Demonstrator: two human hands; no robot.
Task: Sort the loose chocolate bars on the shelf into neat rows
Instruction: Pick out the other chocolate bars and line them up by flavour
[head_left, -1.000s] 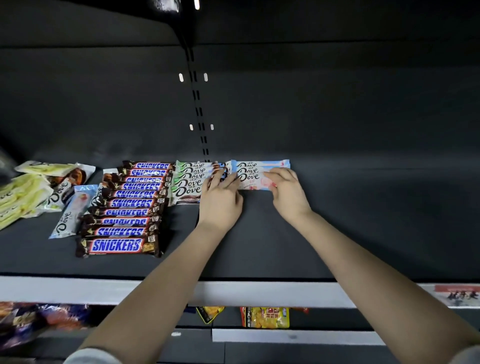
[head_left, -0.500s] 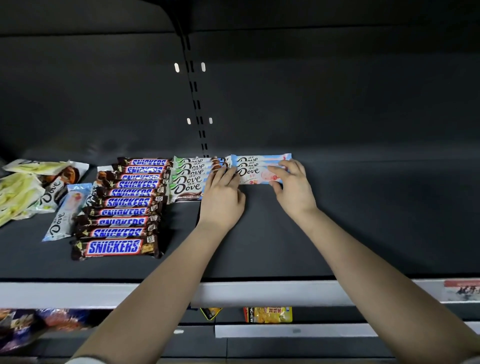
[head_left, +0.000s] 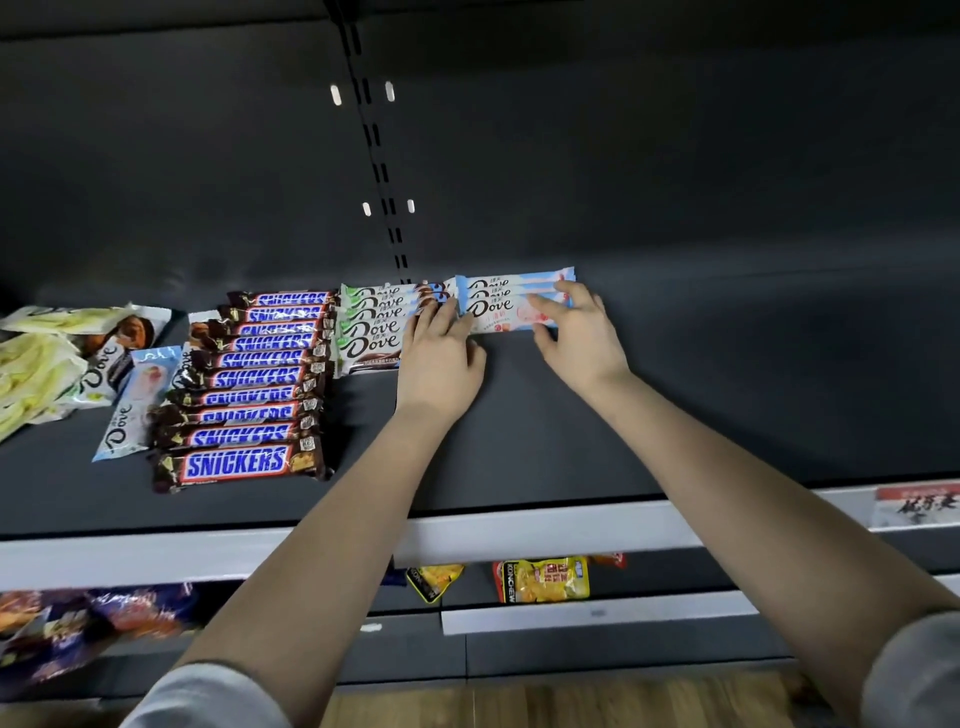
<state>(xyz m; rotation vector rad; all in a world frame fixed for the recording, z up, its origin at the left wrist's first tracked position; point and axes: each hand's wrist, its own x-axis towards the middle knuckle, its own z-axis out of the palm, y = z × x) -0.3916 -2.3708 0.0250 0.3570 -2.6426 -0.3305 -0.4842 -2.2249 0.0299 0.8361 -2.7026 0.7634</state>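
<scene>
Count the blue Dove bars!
4: three blue Doves in a row right of the green Doves, one loose left of the Snickers. Others may be hidden.

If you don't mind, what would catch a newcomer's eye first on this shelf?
Both hands meet midway along the shelf: the left hand rests where the green Dove row meets the blue Dove bars, and the right hand touches those bars' right end. Left of them, a long Snickers row runs from back to front. At far left, loose packs lie unsorted.
</scene>
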